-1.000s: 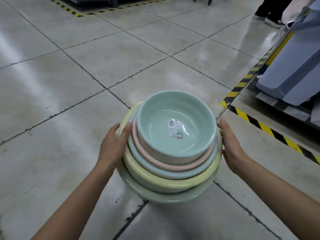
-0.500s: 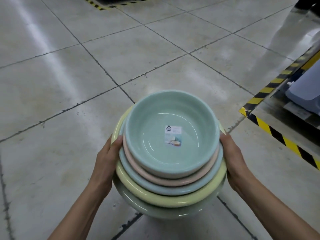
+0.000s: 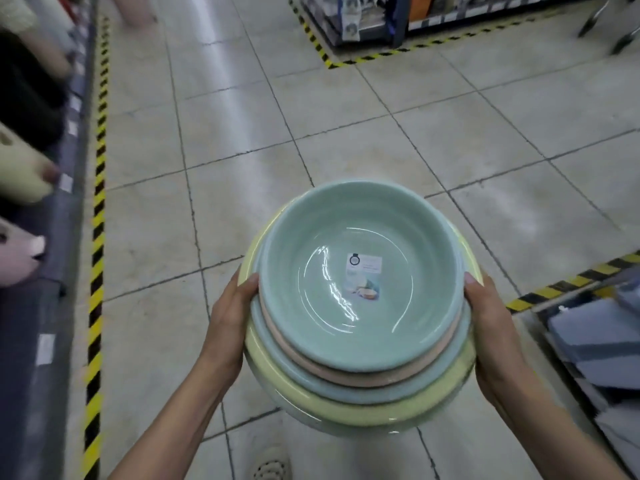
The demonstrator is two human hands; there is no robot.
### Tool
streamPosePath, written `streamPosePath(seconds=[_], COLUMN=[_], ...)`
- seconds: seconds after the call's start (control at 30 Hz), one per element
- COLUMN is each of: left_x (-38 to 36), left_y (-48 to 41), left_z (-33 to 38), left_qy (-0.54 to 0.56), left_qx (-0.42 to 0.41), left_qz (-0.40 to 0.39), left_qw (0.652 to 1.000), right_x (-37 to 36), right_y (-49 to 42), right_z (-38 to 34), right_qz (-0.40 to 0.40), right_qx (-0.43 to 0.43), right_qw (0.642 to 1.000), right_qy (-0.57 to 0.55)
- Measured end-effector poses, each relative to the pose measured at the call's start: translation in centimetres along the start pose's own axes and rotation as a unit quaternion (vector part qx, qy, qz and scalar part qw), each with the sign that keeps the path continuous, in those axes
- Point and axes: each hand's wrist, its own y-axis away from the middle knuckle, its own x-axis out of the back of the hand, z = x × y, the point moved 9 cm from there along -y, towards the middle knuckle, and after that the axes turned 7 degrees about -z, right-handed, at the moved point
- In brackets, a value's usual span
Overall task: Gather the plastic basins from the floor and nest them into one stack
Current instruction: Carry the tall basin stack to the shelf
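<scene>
– Basins: where are they, and how many?

– Five by my count, nested in one stack [image 3: 360, 341] that is held in the air above the floor [image 3: 242, 140], in front of the person. A mint basin [image 3: 381, 237] sits on top with a paper label [image 3: 363, 277] inside. Below it show a pink rim [image 3: 346, 377], a blue rim [image 3: 346, 393], a yellow rim [image 3: 346, 412] and a pale green basin [image 3: 322, 426] at the bottom.

– Who has hold of it?

– The left hand [image 3: 230, 317] clasps the stack's left side and the right hand [image 3: 491, 323] its right. Each thumb lies over the rims. The other fingers go beneath the stack and are hidden, so I cannot tell whether they are spread or pressed together.

– Which step is this?

– I see no loose basin on the floor, so I judge that gathering and nesting are done and this is the carry. The next move calls for even pressure from both sides, a level stack and a place to set it down. The smooth plastic could slide if the stack tilts.

– And the room?

– It looks like a shop aisle with a glossy floor of pale grey tiles and dark joints. Left of the stack, yellow-black tape [image 3: 98, 202] edges a low shelf of blurred goods. Far beyond the stack, a shelving unit [image 3: 381, 19] stands inside more tape. Just right of it lie grey-blue plastic goods [image 3: 595, 341]. A shoe [image 3: 270, 462] shows below the stack.
</scene>
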Motion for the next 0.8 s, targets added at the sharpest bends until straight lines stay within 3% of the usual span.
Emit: streamPosePath(seconds=[0.2,0.33,0.53,0.67,0.8], left_x=[4.1,9.6,18.6,24.4,29.1], left_y=[14.3,20.5,24.8,25.6,25.9], left_z=[21.4,29.3,35.1,35.5,35.3], left_qy=[0.030,0.042,0.098,0.131,0.190], left_qx=[-0.014,-0.014,-0.059,-0.047,-0.041], left_qz=[0.071,0.144,0.272,0.331,0.420], left_qw=[0.997,0.989,0.956,0.933,0.887], right_x=[-3.6,-10.1,-22.4,-32.5,-42.1], right_y=[7.0,8.6,7.2,4.9,3.1], right_z=[-23.4,-34.1,-40.7,-43.7,-46.3], right_qz=[-0.070,-0.146,-0.256,-0.330,-0.382], right_qx=[0.007,0.040,0.060,0.061,0.053], right_qw=[0.997,0.987,0.962,0.935,0.910], right_qy=[0.031,0.054,0.080,0.115,0.153])
